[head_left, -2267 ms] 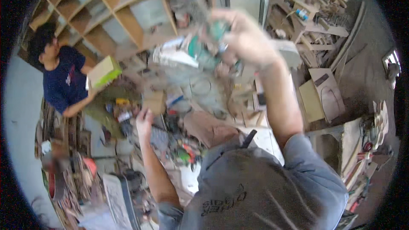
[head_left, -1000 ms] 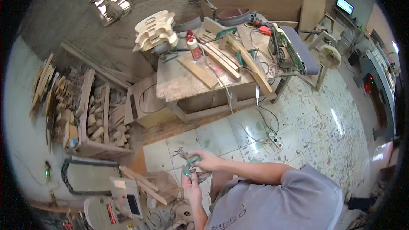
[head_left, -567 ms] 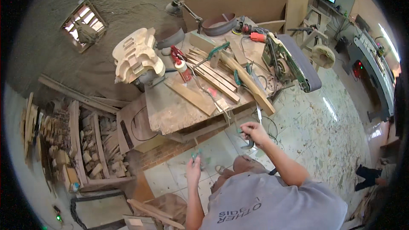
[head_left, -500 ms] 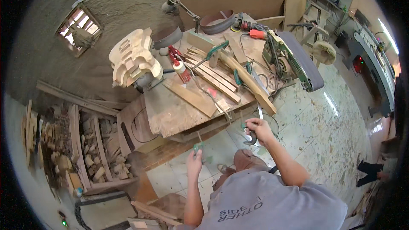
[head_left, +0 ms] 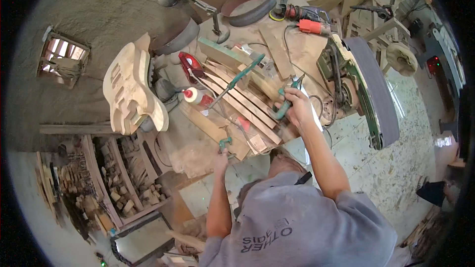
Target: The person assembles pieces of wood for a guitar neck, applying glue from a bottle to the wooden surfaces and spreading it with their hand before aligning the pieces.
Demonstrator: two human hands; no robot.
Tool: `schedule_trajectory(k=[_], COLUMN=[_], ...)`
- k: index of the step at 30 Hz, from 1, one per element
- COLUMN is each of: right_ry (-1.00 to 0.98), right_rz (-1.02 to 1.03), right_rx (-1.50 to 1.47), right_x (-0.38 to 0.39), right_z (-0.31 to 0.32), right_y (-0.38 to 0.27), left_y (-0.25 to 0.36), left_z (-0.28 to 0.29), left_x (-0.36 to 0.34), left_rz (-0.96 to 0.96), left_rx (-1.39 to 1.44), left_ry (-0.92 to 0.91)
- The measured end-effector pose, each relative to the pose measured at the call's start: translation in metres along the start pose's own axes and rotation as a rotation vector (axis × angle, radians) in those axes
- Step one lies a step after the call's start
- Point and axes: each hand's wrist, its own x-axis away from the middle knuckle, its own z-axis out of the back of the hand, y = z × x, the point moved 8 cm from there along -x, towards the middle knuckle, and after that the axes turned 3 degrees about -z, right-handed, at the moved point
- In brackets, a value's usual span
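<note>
My left hand (head_left: pixel 222 160) is closed around a small green G-clamp (head_left: pixel 225 143), over the front edge of the workbench (head_left: pixel 190 160). Farther right, my right hand (head_left: pixel 297 105) grips another green G-clamp (head_left: pixel 282 112) above the bench, close to the ends of several long wooden strips (head_left: pixel 242 101). Across those strips lies a long green clamp (head_left: pixel 245 72), touched by neither hand. A flat board (head_left: pixel 213 126) rests between my left hand and a white glue bottle (head_left: pixel 198 97) with a red cap. My right hand partly hides the wood under it.
A pale wooden guitar body (head_left: pixel 131 91) stands at the bench's left end. Behind are a desk lamp (head_left: pixel 190 0), round metal hoops (head_left: pixel 250 7) and a red-tipped power tool (head_left: pixel 310 26). A belt sander (head_left: pixel 368 89) borders the right side; wood scraps (head_left: pixel 123 198) fill racks at lower left.
Both hands have moved forward with their clamps, from in front of the bench to its edge and over its top. The view has shifted and tilted closer to the bench.
</note>
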Motion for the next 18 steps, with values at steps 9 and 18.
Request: schedule_trajectory(k=[9, 18], right_ry=[0.095, 0.184], right_rz=[-0.065, 0.106], right_rx=[-0.067, 0.294], right_x=[-0.083, -0.105], right_z=[-0.021, -0.025], right_y=[-0.011, -0.006], left_y=[0.091, 0.22], left_z=[-0.004, -0.156], left_x=[0.018, -0.026], left_rz=[-0.227, -0.068], left_rx=[-0.527, 0.462], left_ry=[0.139, -0.362])
